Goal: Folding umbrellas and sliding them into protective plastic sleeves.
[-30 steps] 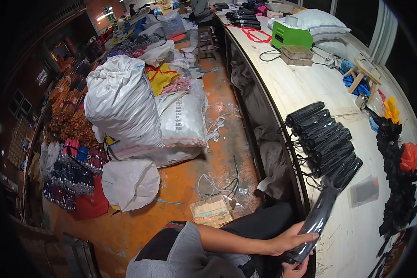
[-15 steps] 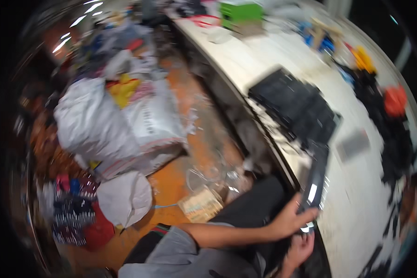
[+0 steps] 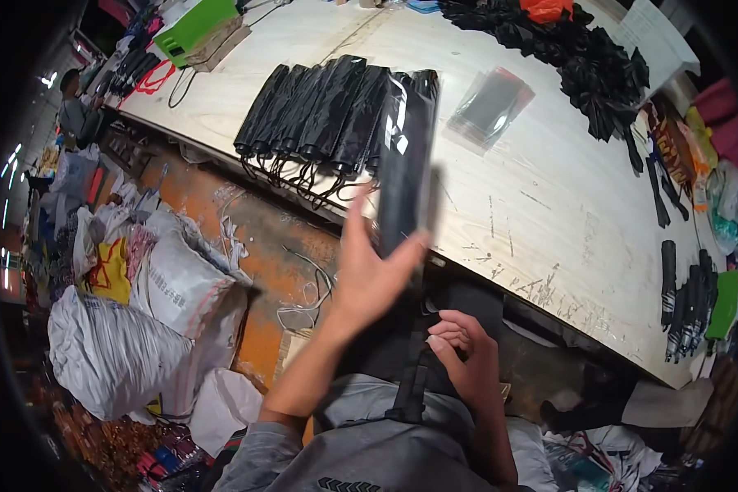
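Left hand (image 3: 367,275), centre of frame, was wrapped around the lower end of a long black folded umbrella in a glossy clear sleeve (image 3: 403,156): thumb on the near face, fingers curled behind, closed firmly. The umbrella stood nearly upright in the picture, its top end overlapping the right edge of the row of black sleeved umbrellas (image 3: 328,111) laid side by side on the pale wooden worktable (image 3: 541,213). Held that way, it looked lined up to join the row as the next piece; that's a judgement from the angle only.

Right hand (image 3: 463,357), lower centre, was down at the lap, fingers loosely curled around a black strap (image 3: 414,381) running over grey fabric. Fingers partly closed, pinching or just resting on the strap; can't tell which.

Other items: stack of clear empty plastic sleeves (image 3: 490,107) just right of the row, probably kept there within reach for bagging. Heap of black loose fabric covers (image 3: 582,66) upper right. White stuffed sacks (image 3: 139,328) on the orange floor, lower left.

Versus a second ago: the umbrella had hung low off the table edge at the lower right of the frame, gripped at the bottom by both hands. It had since come up to the row, left hand only, right hand dropped off to the strap. The head view also swung toward the table.
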Motion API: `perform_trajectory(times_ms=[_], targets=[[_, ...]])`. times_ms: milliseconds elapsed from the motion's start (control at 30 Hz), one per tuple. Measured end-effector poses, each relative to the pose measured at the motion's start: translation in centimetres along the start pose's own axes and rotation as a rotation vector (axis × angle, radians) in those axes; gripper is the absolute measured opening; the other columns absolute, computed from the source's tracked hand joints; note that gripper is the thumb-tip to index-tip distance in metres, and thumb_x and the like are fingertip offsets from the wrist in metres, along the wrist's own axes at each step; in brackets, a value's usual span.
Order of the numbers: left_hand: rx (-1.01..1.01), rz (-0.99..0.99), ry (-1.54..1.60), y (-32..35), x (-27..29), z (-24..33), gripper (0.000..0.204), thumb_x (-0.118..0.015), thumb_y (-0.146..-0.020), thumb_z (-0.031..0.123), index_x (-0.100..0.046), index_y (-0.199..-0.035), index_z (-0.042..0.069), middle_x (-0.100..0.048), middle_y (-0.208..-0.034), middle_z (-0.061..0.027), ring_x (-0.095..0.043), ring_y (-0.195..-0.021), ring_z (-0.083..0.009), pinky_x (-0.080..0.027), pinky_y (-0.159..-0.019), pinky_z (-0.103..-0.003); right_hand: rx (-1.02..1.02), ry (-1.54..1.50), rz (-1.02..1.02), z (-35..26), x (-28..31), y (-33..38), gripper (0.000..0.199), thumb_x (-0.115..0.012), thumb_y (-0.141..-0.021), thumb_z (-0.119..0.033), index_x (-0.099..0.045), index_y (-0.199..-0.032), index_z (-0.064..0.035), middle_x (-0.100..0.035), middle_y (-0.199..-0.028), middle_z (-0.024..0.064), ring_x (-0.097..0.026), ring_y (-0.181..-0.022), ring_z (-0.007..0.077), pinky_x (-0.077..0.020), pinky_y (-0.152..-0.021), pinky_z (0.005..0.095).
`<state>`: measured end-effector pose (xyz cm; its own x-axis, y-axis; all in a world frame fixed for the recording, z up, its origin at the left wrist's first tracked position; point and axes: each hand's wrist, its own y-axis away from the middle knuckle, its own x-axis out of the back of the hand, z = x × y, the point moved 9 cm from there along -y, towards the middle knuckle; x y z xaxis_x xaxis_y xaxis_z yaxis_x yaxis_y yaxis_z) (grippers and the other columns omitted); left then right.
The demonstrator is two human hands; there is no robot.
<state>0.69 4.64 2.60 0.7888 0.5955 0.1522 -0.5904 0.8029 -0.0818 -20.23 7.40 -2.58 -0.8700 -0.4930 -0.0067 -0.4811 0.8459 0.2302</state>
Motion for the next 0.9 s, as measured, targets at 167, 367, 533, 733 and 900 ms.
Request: perform_trajectory(times_ms=[167, 367, 533, 733, 900], targets=[[-0.319, 0.130, -0.484, -11.5, 6.3, 0.9, 0.066, -0.076, -0.086, 0.025, -0.047, -0.141, 0.002, -0.068, -0.119, -0.0204, -0.066, -0.098, -0.0321, -0.052, -0.086, -0.038, -0.036, 0.050, -0.023, 2.8, 1.7, -0.2, 0.032, -0.063, -0.091, 0.002, -0.057, -0.123, 0.0034, -0.070, -0.096, 0.0104, -0.065, -0.081, 0.0152, -0.0502, -0.077, 0.0252], [-0.494, -0.124, -1.043, -26.0, 14.1, -5.3, 0.053, -0.058, -0.102, 0.030, -0.047, -0.145, 0.002, -0.066, -0.126, -0.0234, -0.067, -0.107, -0.0387, -0.052, -0.088, -0.041, 0.043, 0.163, 0.027, 2.9, 2.2, 0.1, 0.031, -0.069, -0.092, -0.008, -0.061, -0.120, 0.0018, -0.071, -0.094, 0.0104, -0.067, -0.077, 0.0214, -0.0521, -0.070, 0.0308], [-0.364, -0.224, -0.930, -27.0, 11.9, -6.5, 0.057, -0.056, -0.104, 0.033, -0.044, -0.148, 0.000, -0.058, -0.139, -0.0230, -0.058, -0.125, -0.0356, -0.045, -0.105, -0.038, 0.103, 0.261, 0.160, 4.6, 4.4, 0.5, 0.030, -0.070, -0.091, -0.011, -0.062, -0.118, 0.0010, -0.071, -0.094, 0.0115, -0.067, -0.075, 0.0272, -0.0533, -0.069, 0.0348], [-0.714, 0.122, -0.764, -17.1, 5.5, 0.0, 0.041, -0.057, -0.103, 0.016, -0.053, -0.140, -0.002, -0.062, -0.133, -0.0196, -0.061, -0.121, -0.0306, -0.047, -0.104, -0.036, 0.165, 0.220, 0.304, 1.1, 8.9, -0.8, 0.029, -0.066, -0.093, -0.005, -0.063, -0.120, 0.0025, -0.071, -0.100, 0.0099, -0.067, -0.080, 0.0190, -0.0515, -0.071, 0.0281], [-0.606, -0.225, -0.496, -6.8, -5.6, -2.2, 0.028, -0.060, -0.096, 0.002, -0.061, -0.124, -0.002, -0.068, -0.098, -0.0097, -0.061, -0.078, -0.0166, -0.051, -0.068, -0.028, 0.224, 0.305, 0.605, -1.8, 17.6, -2.5, 0.025, -0.062, -0.090, 0.002, -0.064, -0.114, 0.0049, -0.071, -0.100, 0.0110, -0.065, -0.077, 0.0168, -0.0516, -0.072, 0.0274]])
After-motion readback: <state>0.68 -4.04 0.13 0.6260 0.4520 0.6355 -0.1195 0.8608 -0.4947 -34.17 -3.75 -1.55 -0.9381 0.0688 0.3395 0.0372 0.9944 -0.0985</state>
